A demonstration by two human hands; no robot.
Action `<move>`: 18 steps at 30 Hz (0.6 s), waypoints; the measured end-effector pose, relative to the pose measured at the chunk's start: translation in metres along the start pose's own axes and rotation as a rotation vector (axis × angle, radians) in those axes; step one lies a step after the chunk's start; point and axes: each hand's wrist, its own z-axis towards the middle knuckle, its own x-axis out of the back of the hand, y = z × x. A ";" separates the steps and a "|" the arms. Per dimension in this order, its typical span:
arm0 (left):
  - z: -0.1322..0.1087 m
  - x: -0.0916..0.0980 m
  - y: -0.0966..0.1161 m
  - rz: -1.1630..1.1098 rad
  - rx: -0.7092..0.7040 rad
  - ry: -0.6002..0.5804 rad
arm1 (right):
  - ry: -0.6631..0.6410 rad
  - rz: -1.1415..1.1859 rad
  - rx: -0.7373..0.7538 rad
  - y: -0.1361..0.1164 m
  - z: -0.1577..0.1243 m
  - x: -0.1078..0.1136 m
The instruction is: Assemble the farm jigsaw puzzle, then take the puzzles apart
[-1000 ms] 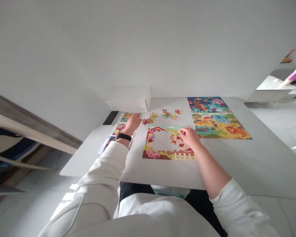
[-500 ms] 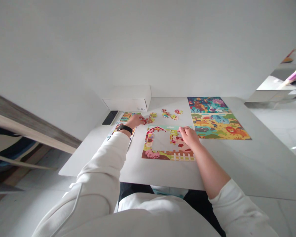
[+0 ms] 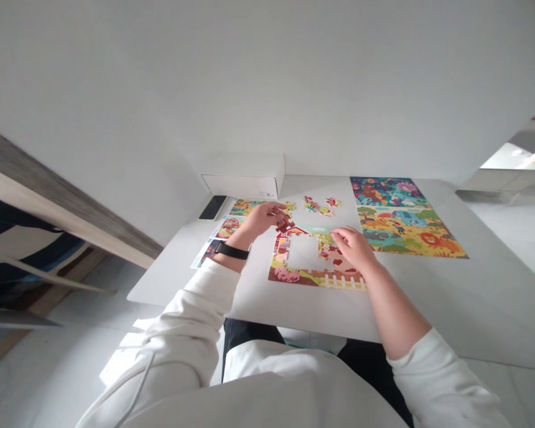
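A partly assembled farm jigsaw puzzle point(image 3: 305, 277) lies before me, with a bare gap inside its border. My left hand point(image 3: 264, 219) is closed on a red-brown puzzle piece point(image 3: 284, 224), held just over the puzzle's upper left corner by the red barn roof. At the upper right side of the puzzle is my right hand point(image 3: 353, 246), its fingers curled and pressed together at the tips. Whatever those fingertips hold, if anything, is too small to make out. Loose puzzle pieces point(image 3: 320, 207) lie behind the puzzle, some partly hidden by my left hand.
Two finished picture puzzles point(image 3: 403, 217) lie joined at the right. A white box point(image 3: 245, 181) stands at the back against the wall. Left of it are a phone point(image 3: 213, 207) and picture sheets point(image 3: 228, 227), partly under my left forearm. The white table point(image 3: 432, 297) has rounded corners.
My left hand has lifted a red-brown piece from the loose ones and brought it right and nearer, to the puzzle's upper left corner. My right hand stays by the puzzle. The view has shifted slightly.
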 end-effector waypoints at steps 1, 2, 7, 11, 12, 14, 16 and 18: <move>-0.007 -0.006 0.005 -0.018 -0.010 -0.086 | 0.003 0.034 0.024 -0.007 0.000 0.002; -0.014 -0.012 0.009 -0.025 -0.028 -0.112 | 0.002 0.072 0.033 -0.014 0.000 0.004; -0.035 -0.039 0.012 -0.036 -0.052 -0.110 | -0.165 0.257 -0.079 -0.047 0.012 -0.006; -0.041 -0.053 -0.003 -0.082 -0.053 -0.116 | -0.200 0.346 -0.126 -0.058 0.025 -0.030; -0.041 -0.054 -0.008 -0.099 -0.053 -0.094 | -0.187 0.389 -0.123 -0.057 0.027 -0.036; -0.040 -0.054 -0.018 -0.166 -0.029 -0.011 | -0.132 0.467 -0.126 -0.051 0.028 -0.049; -0.038 -0.050 -0.027 -0.252 0.021 0.075 | -0.047 0.486 -0.148 -0.041 0.026 -0.058; -0.037 -0.047 -0.032 -0.317 0.081 0.095 | 0.032 0.480 -0.175 -0.033 0.023 -0.064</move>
